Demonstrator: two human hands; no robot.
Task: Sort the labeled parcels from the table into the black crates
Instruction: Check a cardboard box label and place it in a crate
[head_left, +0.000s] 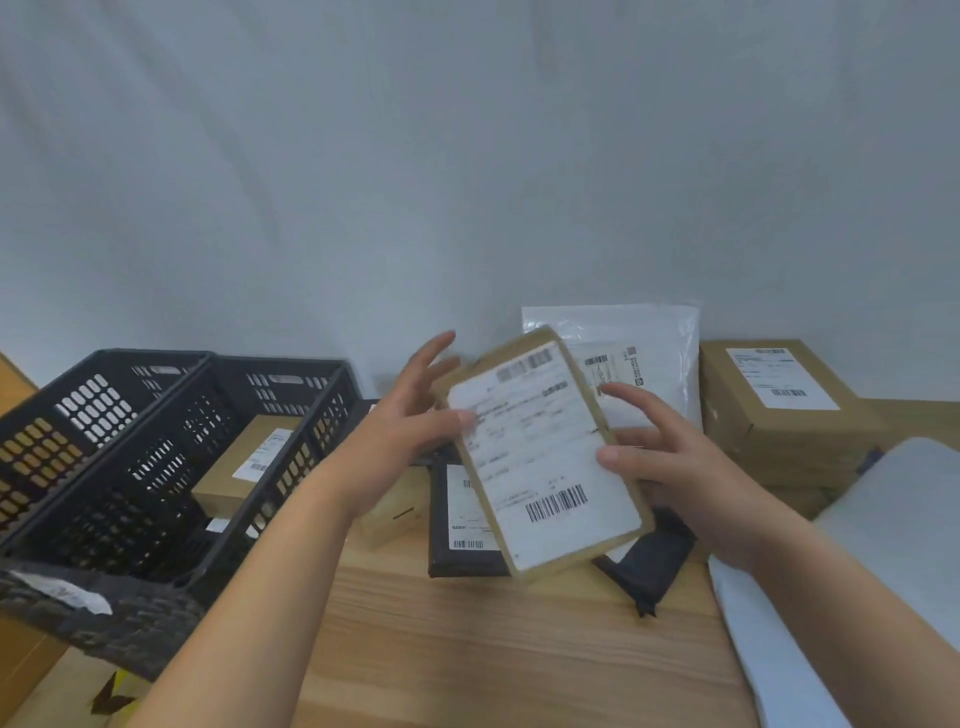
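Both hands hold a flat brown cardboard parcel (545, 452) with a large white barcode label up above the wooden table (493, 649). My left hand (410, 415) pinches its left edge, thumb on the label and fingers spread behind. My right hand (670, 457) grips its right edge, thumb on top. Two black slotted crates stand at the left: the nearer crate (156, 499) holds a brown labeled box (244, 467); the farther crate (67, 415) shows nothing inside.
On the table lie a black labeled parcel (457, 525) under the held one, a black mailer bag (649, 566), a white plastic mailer (639, 358) against the wall, stacked brown boxes (779, 410) at right, and a large white mailer (883, 545) at the right edge.
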